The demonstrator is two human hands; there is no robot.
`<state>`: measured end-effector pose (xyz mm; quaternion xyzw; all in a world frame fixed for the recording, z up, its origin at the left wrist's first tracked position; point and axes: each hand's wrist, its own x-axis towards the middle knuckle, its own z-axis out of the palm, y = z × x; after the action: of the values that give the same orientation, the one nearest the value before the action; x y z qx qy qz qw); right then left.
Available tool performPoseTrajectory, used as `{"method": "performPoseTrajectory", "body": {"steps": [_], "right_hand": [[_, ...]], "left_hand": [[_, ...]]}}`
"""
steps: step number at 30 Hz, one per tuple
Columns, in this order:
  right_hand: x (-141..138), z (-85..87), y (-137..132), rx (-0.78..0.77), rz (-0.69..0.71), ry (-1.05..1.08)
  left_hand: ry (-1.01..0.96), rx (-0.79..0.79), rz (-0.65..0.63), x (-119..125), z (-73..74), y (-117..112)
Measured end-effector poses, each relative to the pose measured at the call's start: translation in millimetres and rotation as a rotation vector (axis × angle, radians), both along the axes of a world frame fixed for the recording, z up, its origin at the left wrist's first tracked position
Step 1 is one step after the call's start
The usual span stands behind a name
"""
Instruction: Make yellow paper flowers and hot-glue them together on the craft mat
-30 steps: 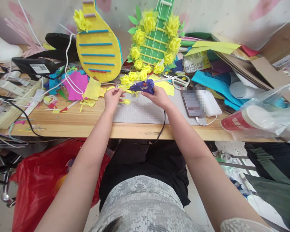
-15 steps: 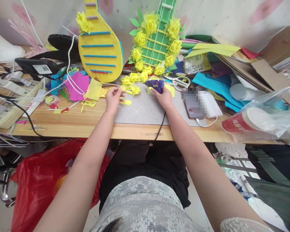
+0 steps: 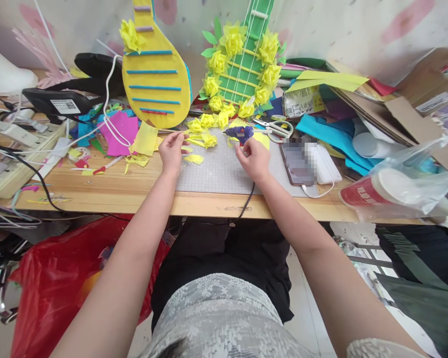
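My left hand (image 3: 171, 151) is closed in a pinch on a small yellow paper piece, mostly hidden by the fingers, above the left side of the grey cutting mat (image 3: 216, 174). A loose yellow paper petal (image 3: 194, 159) lies just right of it. The blue glue gun (image 3: 239, 133) rests on the mat, nozzle to the left. My right hand (image 3: 254, 158) is just in front of it, fingers loosely curled and off the handle. Several yellow paper flowers (image 3: 209, 140) lie behind, below a green instrument-shaped craft (image 3: 239, 79) ringed with yellow flowers.
A yellow instrument-shaped craft (image 3: 155, 89) leans at the back left. Scissors (image 3: 278, 128), a phone (image 3: 297, 164) and a white power bank (image 3: 325, 163) lie right of my hands. A bagged paper cup (image 3: 366, 191) stands near the right front edge. Cables and paper scraps (image 3: 121, 129) crowd the left.
My right hand has let go of the glue gun and drawn back slightly toward me. The gun stays on the mat. My left hand has shifted slightly left, still pinching.
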<state>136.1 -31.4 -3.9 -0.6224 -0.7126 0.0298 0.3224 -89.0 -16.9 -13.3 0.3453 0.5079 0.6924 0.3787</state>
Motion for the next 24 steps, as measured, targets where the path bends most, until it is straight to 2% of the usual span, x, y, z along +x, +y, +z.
{"method": "performPoseTrajectory", "body": {"steps": [3,7,10,16,24], "right_hand": [[-16.0,2.0,-4.0,-0.074,0.196,0.0],[-40.4,6.1,8.9,-0.264,0.257,0.049],[-55.7,6.8,24.2,-0.312,0.294,0.072],[-68.6,-8.0,42.1,-0.278,0.302,0.134],[-55.3,-14.7,17.1,-0.132,0.338,0.121]], "left_hand": [[0.0,0.022,0.003,0.3,-1.4,1.2],[0.031,0.033,0.003,-0.2,-2.9,0.8],[0.039,0.027,-0.019,-1.1,-3.0,-0.4],[-0.084,-0.046,-0.078,-2.1,0.5,-2.0],[-0.183,-0.175,-0.178,-2.7,12.7,-1.8]]}}
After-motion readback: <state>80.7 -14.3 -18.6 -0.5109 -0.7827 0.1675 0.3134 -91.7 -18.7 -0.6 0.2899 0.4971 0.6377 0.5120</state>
